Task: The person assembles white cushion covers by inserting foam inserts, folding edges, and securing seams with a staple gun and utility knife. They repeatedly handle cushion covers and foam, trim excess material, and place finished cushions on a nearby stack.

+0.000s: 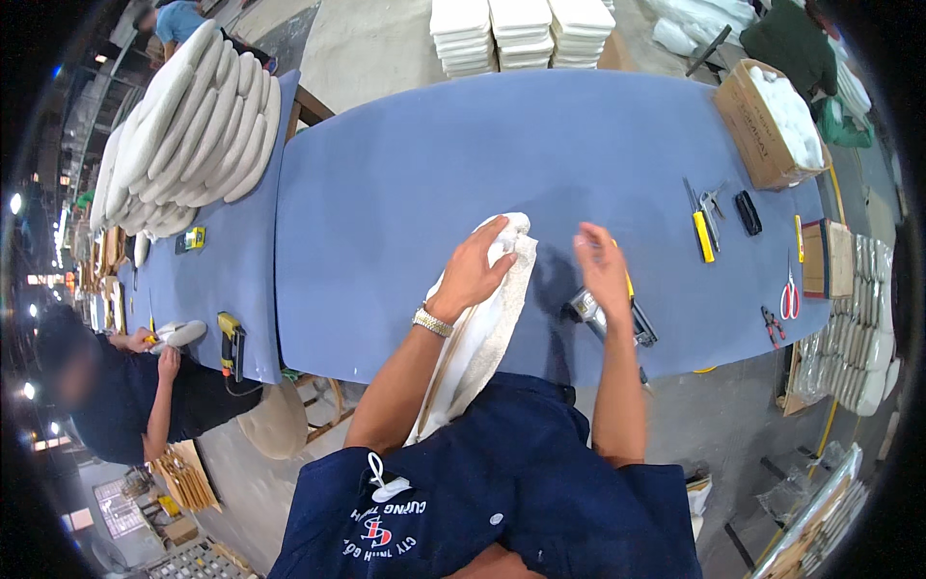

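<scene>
A long white fabric-covered pad (498, 333) stands on edge against my body, one end resting on the blue table. Along its side runs a thin brown board edge, and a flap of nubby white fabric hangs loose on the right. My left hand (473, 270), with a watch on the wrist, grips the pad near its far end, thumb on the fabric flap. To the right of the pad, my right hand (602, 273) is raised with fingers slightly bent and apart, holding nothing. Beneath it a silver and black staple gun (643, 328) lies on the table, partly hidden by my hand and forearm.
On the blue table (405, 164) lie a yellow-handled tool (703, 236), a black case (747, 212), red-handled scissors (790, 297) and pliers (773, 326). A cardboard box (767, 130) stands far right. Stacked pads (193, 125) rise at left, near a co-worker (106, 386) handling a pad.
</scene>
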Tool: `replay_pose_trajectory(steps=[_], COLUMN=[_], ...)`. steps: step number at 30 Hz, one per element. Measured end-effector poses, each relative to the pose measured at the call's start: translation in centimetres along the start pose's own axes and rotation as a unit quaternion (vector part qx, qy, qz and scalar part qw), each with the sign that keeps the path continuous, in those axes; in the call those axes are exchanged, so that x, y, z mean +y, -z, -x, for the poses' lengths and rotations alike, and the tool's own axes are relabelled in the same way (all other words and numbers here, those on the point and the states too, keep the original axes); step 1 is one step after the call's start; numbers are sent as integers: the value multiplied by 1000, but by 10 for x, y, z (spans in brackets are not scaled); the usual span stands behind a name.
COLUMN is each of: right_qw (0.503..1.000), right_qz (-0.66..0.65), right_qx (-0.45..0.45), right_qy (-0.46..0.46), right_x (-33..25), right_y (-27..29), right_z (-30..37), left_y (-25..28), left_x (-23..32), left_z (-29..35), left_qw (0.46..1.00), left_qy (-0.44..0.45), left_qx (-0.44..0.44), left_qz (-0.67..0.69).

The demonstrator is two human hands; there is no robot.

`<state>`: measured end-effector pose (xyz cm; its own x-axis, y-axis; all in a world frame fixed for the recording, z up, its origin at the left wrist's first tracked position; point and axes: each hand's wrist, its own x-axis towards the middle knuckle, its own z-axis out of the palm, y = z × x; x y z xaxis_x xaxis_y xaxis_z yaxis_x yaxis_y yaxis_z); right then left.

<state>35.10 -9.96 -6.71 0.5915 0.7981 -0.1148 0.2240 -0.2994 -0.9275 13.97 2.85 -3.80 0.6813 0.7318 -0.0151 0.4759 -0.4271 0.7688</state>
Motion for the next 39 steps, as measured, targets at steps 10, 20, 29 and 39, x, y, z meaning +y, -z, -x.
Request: replay_pose_trajectory(steps=[10,20,29,39], right_qw=[983,990,967,990], right_qz=[20,-49,60,-8], right_qx=[-112,-13,96,110], right_qy=[143,135,229,87], right_x=[-22,9,1,-11], right_y=[-37,-37,-48,-68], right_z=[18,23,43,49], left_y=[-2,24,14,-26], left_x=[-2,-44,9,21], left_z=[38,204,117,23], left_qw=[998,975,990,989], left_qy=[3,208,22,-18], left_qx=[6,45,110,-58], left_qz=[69,67,-84,-139])
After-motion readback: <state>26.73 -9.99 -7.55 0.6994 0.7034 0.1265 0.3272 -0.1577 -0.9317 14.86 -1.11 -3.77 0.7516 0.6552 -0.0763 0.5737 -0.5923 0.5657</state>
